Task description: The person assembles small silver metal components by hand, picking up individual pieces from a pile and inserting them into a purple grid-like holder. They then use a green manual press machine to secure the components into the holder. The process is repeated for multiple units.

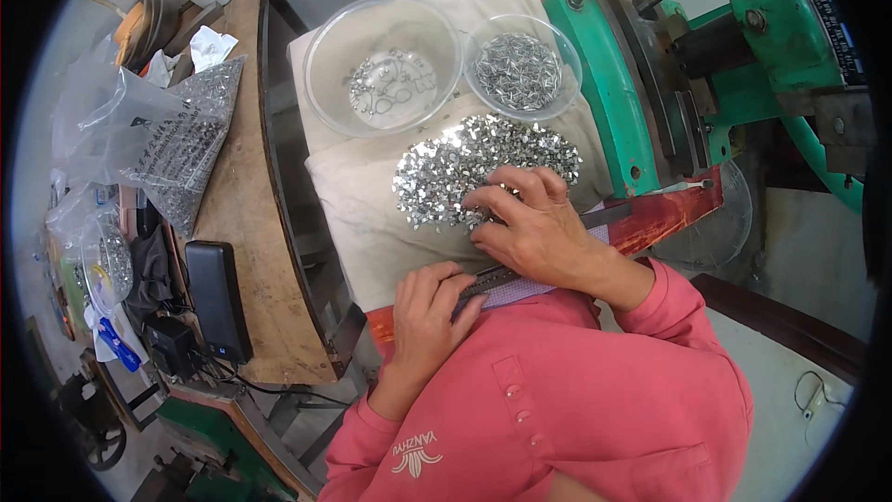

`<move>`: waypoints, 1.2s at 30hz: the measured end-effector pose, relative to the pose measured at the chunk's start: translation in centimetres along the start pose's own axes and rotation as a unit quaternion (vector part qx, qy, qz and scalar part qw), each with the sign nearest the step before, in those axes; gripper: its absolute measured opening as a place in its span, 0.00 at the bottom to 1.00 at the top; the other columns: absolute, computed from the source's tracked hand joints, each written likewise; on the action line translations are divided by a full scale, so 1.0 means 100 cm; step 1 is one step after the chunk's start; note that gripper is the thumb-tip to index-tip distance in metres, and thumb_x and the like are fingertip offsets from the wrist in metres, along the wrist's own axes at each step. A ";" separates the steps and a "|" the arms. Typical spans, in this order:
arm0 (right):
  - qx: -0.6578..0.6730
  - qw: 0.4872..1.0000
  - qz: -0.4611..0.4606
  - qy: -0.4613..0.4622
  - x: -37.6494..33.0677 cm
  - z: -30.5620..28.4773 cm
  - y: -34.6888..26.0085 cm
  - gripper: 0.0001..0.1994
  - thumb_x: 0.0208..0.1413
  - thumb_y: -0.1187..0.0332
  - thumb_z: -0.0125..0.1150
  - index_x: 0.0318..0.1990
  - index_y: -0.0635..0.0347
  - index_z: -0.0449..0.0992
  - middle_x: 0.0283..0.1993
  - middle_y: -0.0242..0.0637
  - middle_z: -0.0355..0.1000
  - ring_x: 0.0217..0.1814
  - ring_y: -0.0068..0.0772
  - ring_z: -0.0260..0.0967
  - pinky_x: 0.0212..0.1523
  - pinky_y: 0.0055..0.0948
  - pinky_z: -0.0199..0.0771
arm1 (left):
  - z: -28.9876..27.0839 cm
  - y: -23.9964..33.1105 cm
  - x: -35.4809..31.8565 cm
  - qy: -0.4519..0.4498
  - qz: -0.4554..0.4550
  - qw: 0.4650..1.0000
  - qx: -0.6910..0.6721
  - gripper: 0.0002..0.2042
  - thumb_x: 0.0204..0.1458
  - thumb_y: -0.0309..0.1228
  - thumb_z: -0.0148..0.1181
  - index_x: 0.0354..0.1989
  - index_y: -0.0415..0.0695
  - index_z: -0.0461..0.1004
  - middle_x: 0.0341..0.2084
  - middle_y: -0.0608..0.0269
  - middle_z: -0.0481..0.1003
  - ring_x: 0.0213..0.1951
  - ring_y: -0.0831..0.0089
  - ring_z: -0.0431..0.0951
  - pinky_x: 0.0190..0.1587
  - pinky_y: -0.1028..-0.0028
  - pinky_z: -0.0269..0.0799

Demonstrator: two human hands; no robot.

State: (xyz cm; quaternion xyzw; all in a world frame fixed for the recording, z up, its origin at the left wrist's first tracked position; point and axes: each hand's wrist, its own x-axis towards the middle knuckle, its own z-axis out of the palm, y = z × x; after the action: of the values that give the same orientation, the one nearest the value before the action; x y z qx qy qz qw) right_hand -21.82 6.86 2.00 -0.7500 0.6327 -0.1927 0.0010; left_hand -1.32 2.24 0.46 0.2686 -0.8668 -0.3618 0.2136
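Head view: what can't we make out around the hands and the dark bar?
- Dark bar: middle hidden under right hand; near end covered by left hand.
- Pile of shiny metal pieces: single pieces too small to tell shape.
- Right fingertips' contact: hidden by the hand itself.

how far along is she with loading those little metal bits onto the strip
Looks early. Done: can't tell how full the dark strip is. In hand: left hand steadies it, right hand picks at the shiny pile. Left: a big pile, plus two clear bowls holding more.
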 end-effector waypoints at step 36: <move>0.083 0.984 0.151 0.039 -0.071 -0.020 -0.012 0.10 0.38 0.65 0.74 0.32 0.40 0.85 0.50 0.24 0.74 0.60 0.43 0.58 0.59 0.42 0.49 | 0.009 0.002 0.009 -0.005 0.012 1.000 -0.025 0.13 0.40 0.27 0.72 0.36 0.43 0.76 0.39 0.59 0.75 0.40 0.59 0.74 0.41 0.64 0.65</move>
State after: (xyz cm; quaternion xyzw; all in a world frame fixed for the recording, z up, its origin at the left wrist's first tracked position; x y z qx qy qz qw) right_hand -22.14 14.34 2.06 -0.6354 0.7197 -0.2716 0.0679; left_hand -2.56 2.27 0.16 0.2508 -0.8620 -0.3818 0.2198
